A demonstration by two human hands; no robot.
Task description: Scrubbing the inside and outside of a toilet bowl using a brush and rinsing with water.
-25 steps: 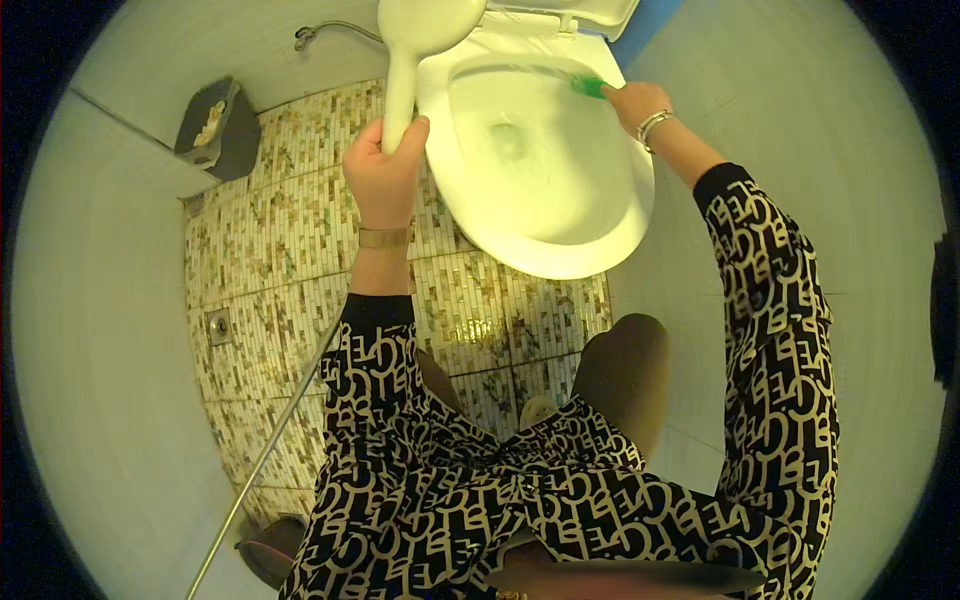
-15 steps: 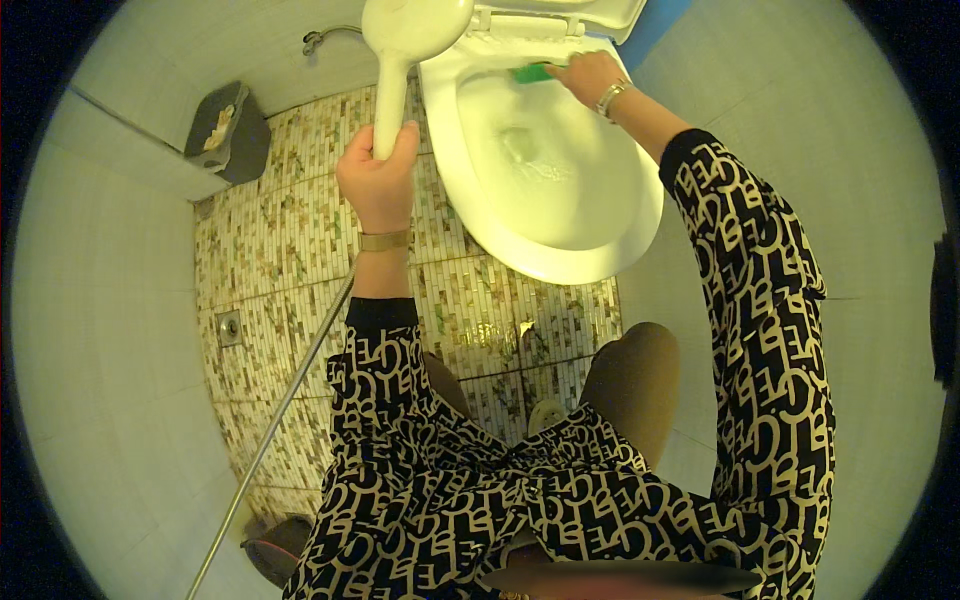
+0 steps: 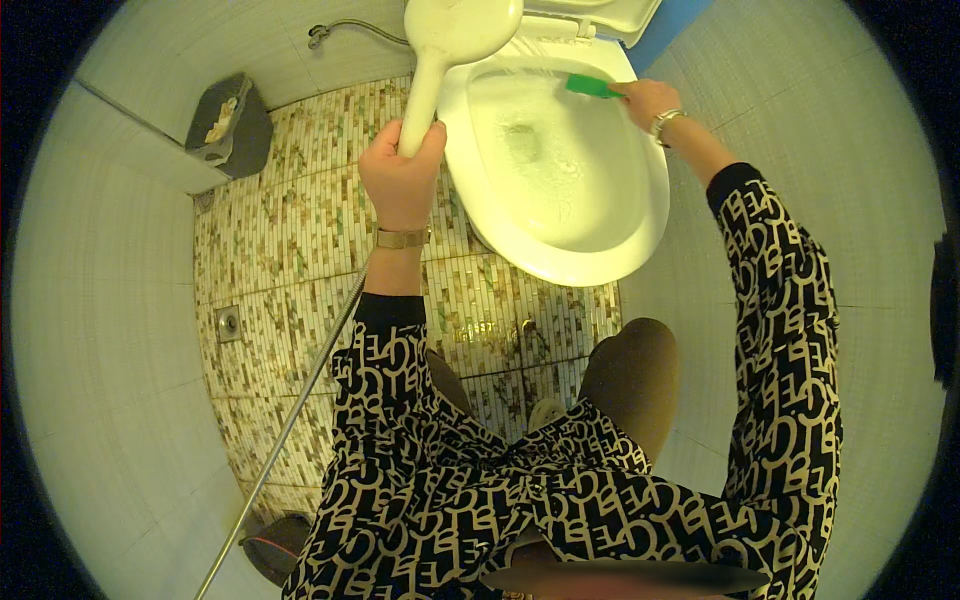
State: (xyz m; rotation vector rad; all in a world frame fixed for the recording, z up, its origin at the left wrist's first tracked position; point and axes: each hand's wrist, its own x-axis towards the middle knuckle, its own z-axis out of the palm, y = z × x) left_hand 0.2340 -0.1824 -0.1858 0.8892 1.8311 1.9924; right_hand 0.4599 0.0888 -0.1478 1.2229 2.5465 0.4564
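Observation:
My left hand (image 3: 402,175) is wrapped round the handle of a white shower head (image 3: 462,28), held over the left rear part of the toilet (image 3: 600,265). Fine water jets leave the shower head toward the back of the bowl. In my right hand (image 3: 652,103) is a green brush (image 3: 590,86), pinched by its handle at the bowl's right rear edge. The brush head points left, over the inside of the bowl; whether it touches the surface I cannot tell. Water ripples in the bowl below it.
A grey bin (image 3: 240,135) with waste in it stands in the far left corner. The shower hose (image 3: 290,425) runs down past my left arm. A metal tap fitting (image 3: 318,38) is on the back wall. A drain (image 3: 229,323) sits in the tiled floor. Walls close in on both sides.
The shower head has shifted right with my left hand. My right hand has moved right and a little nearer with the brush, whose head now shows more. Water jets are now visible.

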